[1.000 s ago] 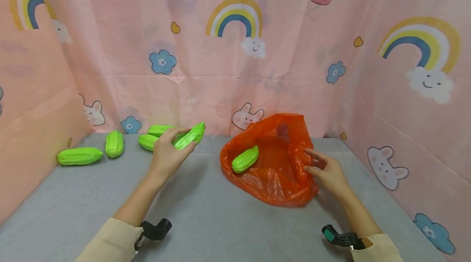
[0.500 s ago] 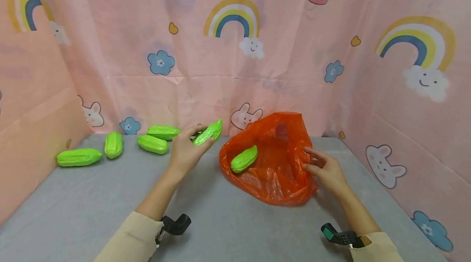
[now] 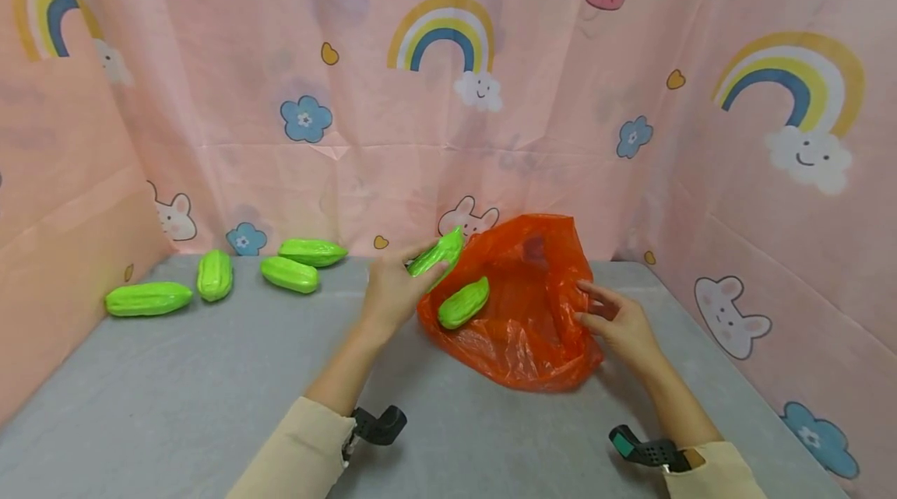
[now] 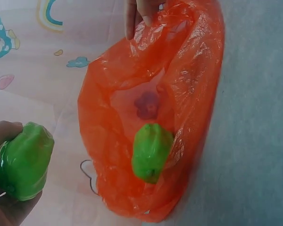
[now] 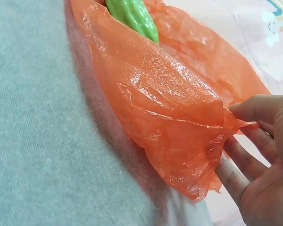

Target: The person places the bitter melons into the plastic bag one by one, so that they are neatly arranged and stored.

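My left hand (image 3: 398, 289) grips a bright green ridged gourd (image 3: 440, 251), tip up, at the left rim of an orange plastic bag (image 3: 522, 328). In the left wrist view this gourd (image 4: 27, 160) appears apart from the bag. The bag's mouth stands open, and a second green gourd (image 3: 464, 303) lies inside it near the left rim. My right hand (image 3: 624, 328) holds the bag's right edge; in the right wrist view the thumb and fingers (image 5: 254, 110) pinch the thin plastic.
Several more green gourds lie at the back left: one gourd (image 3: 149, 299) by the side cloth, another gourd (image 3: 215, 275) beside it, and a pair (image 3: 290, 275) farther right. A pink printed cloth (image 3: 561, 117) hangs behind and along both sides of the grey table (image 3: 210, 405).
My left hand has carried its gourd rightward, away from the gourds at the back left, to the bag's left rim. The right hand and the bag have stayed in place.
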`<state>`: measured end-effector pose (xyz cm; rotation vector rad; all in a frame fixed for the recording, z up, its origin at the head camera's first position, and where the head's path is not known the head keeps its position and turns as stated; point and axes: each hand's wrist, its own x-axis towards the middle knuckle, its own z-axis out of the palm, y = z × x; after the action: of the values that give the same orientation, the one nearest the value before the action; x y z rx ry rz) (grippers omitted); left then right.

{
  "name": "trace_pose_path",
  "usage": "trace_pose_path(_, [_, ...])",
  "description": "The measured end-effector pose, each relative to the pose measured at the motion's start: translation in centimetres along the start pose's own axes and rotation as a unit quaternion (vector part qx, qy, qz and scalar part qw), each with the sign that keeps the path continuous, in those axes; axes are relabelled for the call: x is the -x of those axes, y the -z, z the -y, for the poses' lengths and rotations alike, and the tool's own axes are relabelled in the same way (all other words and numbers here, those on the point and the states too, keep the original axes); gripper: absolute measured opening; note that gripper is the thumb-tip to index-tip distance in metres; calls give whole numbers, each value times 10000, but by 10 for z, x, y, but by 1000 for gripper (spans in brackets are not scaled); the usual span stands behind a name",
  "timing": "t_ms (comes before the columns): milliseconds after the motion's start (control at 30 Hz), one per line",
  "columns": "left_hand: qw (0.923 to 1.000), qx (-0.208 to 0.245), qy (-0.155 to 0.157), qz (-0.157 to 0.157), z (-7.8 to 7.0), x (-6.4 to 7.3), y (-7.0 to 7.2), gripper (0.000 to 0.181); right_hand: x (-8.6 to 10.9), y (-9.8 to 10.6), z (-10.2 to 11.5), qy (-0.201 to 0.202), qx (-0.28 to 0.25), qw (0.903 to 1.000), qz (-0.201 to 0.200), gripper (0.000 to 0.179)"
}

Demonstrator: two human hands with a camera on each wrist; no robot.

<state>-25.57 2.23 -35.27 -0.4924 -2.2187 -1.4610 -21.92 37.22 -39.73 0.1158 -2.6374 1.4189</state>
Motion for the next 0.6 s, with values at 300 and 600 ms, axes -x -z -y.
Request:
trace_pose_path(300, [9951,-783,-567,189,-11,4,-26,37,-1,-1,-1,-28,2,10000,-17,59])
trace_pose_path(600, [9973,-682,5,276,-18,-1,-42,36,-1,-1,0,32,-15,10000,-37,58])
